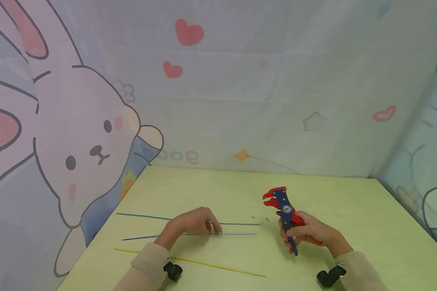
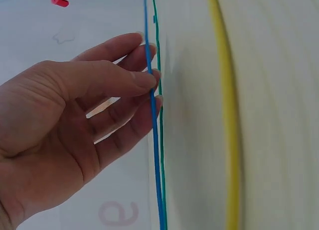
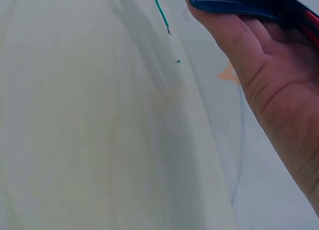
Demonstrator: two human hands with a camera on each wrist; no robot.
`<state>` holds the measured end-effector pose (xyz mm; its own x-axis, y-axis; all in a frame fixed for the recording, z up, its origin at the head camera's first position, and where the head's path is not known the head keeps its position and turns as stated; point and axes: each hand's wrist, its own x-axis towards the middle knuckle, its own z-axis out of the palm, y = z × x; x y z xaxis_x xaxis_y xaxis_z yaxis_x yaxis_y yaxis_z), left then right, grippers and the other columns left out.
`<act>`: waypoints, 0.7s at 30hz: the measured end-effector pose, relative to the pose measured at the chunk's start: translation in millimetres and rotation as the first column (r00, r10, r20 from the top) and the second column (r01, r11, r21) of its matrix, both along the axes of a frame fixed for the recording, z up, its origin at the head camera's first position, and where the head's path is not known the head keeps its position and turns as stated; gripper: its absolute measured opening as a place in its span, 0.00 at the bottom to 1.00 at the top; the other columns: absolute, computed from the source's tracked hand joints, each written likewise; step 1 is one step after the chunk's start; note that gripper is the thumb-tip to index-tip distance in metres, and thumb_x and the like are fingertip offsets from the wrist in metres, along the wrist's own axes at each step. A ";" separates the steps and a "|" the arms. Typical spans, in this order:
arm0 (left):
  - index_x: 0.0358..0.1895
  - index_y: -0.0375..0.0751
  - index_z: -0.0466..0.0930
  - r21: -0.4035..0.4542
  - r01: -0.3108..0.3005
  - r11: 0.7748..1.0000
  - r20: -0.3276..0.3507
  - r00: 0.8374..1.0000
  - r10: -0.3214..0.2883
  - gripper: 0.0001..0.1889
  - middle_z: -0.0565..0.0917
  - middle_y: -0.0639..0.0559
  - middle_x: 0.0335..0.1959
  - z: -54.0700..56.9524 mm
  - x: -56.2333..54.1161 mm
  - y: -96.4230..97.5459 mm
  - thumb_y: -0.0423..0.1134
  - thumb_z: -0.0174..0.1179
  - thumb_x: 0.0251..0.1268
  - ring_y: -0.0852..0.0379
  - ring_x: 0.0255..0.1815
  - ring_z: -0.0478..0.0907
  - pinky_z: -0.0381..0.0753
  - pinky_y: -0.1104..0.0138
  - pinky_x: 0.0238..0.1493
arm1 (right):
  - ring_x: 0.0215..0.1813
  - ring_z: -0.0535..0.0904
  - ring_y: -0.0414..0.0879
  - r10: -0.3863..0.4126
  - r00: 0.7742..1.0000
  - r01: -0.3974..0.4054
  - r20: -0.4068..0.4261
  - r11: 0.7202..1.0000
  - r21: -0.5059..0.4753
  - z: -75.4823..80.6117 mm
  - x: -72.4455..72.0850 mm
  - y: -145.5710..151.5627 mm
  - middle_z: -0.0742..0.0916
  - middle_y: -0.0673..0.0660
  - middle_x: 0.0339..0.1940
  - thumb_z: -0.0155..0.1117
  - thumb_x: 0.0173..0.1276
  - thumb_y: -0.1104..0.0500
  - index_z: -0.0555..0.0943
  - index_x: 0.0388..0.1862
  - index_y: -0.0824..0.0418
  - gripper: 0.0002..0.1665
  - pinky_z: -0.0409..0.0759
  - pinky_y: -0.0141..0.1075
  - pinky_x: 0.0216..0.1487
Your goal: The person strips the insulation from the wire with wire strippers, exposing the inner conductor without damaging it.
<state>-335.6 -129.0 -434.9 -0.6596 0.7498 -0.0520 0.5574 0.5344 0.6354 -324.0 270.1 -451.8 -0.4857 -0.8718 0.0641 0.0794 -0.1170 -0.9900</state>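
My left hand (image 1: 198, 221) reaches palm-down over the middle of a thin blue wire (image 1: 142, 237). In the left wrist view, the thumb and fingertips pinch the blue wire (image 2: 156, 155). Just beyond it lies a green wire (image 1: 142, 216), and nearer to me a yellow wire (image 1: 218, 266) slants across the table. My right hand (image 1: 311, 230) grips the handles of a red and blue wire stripper (image 1: 287, 209), whose jaws point up and left, standing apart with nothing between them. In the right wrist view, the green wire's end (image 3: 169, 30) looks bare.
Two small cut bits, one bluish (image 1: 253, 217) and one dark (image 1: 267, 219), lie between the green wire's end and the stripper. The pale yellow table (image 1: 349, 210) ends at a printed cloth backdrop (image 1: 222, 101) behind and at the sides.
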 end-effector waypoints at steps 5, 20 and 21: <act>0.44 0.40 0.91 0.030 0.014 0.999 0.031 0.999 -0.014 0.19 0.89 0.52 0.41 -6.1 -4.4 -0.6 0.15 0.62 0.57 0.55 0.44 0.85 0.81 0.71 0.40 | 0.44 0.84 0.54 0.000 1.000 0.000 -0.001 1.000 0.018 0.4 -0.1 1.3 0.83 0.62 0.44 0.45 0.76 0.70 0.68 0.57 0.70 0.13 0.82 0.55 0.48; 0.39 0.33 0.90 0.124 -0.123 0.985 0.161 0.982 0.102 0.14 0.89 0.45 0.37 -9.7 -7.0 -4.4 0.15 0.65 0.53 0.48 0.41 0.85 0.83 0.65 0.39 | 0.44 0.83 0.53 -0.012 1.000 0.010 0.017 0.998 0.066 2.5 -0.1 1.2 0.83 0.60 0.43 0.48 0.76 0.69 0.67 0.57 0.69 0.13 0.82 0.57 0.48; 0.39 0.34 0.90 0.122 -0.126 0.985 0.150 0.983 0.107 0.14 0.89 0.46 0.37 -9.7 -6.9 -4.4 0.16 0.65 0.53 0.49 0.41 0.85 0.82 0.65 0.39 | 0.44 0.83 0.53 -0.018 1.000 0.016 0.023 0.997 0.077 2.4 0.0 1.4 0.83 0.60 0.43 0.48 0.76 0.69 0.67 0.57 0.69 0.13 0.82 0.57 0.49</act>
